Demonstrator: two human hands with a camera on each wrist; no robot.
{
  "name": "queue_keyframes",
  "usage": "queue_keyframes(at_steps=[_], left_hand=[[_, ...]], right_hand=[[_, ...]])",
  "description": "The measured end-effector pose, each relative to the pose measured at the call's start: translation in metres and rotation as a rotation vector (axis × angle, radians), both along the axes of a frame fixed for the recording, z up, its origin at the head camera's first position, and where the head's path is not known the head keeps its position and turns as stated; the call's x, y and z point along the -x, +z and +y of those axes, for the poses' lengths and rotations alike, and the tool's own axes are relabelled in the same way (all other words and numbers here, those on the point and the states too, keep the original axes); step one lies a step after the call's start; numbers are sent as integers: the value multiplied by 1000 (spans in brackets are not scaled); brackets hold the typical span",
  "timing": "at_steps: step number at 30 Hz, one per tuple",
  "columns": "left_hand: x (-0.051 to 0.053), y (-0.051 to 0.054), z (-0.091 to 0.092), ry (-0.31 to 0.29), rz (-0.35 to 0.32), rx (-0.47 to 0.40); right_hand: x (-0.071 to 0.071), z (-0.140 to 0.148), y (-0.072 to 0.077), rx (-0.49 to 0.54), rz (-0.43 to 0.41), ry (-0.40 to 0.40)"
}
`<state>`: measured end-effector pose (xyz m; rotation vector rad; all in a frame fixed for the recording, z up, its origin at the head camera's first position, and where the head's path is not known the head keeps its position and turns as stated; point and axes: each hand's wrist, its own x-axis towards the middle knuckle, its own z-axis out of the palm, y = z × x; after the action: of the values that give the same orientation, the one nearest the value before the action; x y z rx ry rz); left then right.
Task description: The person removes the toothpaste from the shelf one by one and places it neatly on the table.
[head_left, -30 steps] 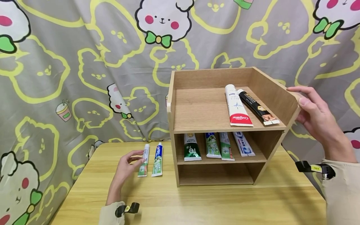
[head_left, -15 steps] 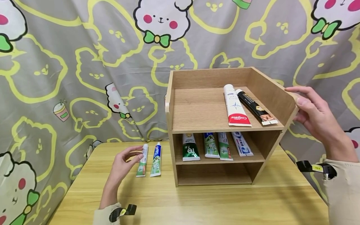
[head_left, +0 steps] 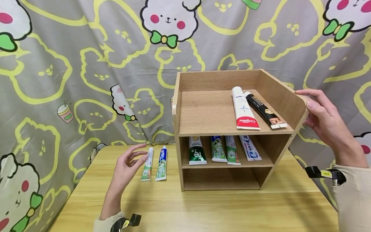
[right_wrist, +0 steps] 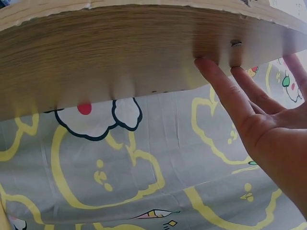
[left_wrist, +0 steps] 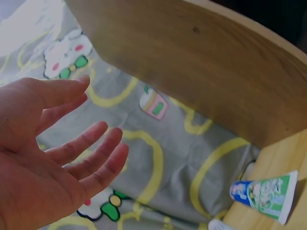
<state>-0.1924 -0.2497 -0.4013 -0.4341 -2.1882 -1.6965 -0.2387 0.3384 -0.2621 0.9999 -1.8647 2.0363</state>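
Observation:
In the head view, my left hand (head_left: 127, 167) hovers just left of a slim white-and-green toothpaste tube (head_left: 147, 164) lying on the table. Its fingers are loosely bent, and the left wrist view shows the hand (left_wrist: 53, 153) holding nothing. A blue-and-green toothpaste tube (head_left: 161, 163) lies to the right of the slim one. My right hand (head_left: 327, 119) touches the right side panel of a wooden shelf (head_left: 203, 112) near its front upper corner. Extended fingertips rest against the panel's outer face in the right wrist view.
On the shelf's top lie a white-and-red toothpaste tube (head_left: 244, 109) and a black tube (head_left: 265, 111). The middle level holds several tubes, among them a dark green one (head_left: 197, 153). A patterned curtain (head_left: 95, 80) hangs behind the wooden table (head_left: 208, 212).
My left hand has drawn slightly left, away from the slim white-and-green tube its fingers were at earlier. The right hand stays at the panel, and the tubes lie as before.

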Motion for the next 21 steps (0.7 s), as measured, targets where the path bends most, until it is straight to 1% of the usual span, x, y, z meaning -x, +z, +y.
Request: queue_keyframes(at_steps=[4,6,12,15,21], left_hand=[[-6,10,7,0,35,4],[-9,15,10,-12,56,12],[-18,30,18,-87,153,30],[-23,38,25,-113,187,20],[-34,55,40,-176,248,-21]], right_hand=[[0,0,-1,4,-5,-4],[0,-1,-1,-7,-5,-17],[-2,-3,-2,-20,2,-57],[-2,-4,-2,-16,3,-73],[-1,-3,-2,-13,10,-52]])
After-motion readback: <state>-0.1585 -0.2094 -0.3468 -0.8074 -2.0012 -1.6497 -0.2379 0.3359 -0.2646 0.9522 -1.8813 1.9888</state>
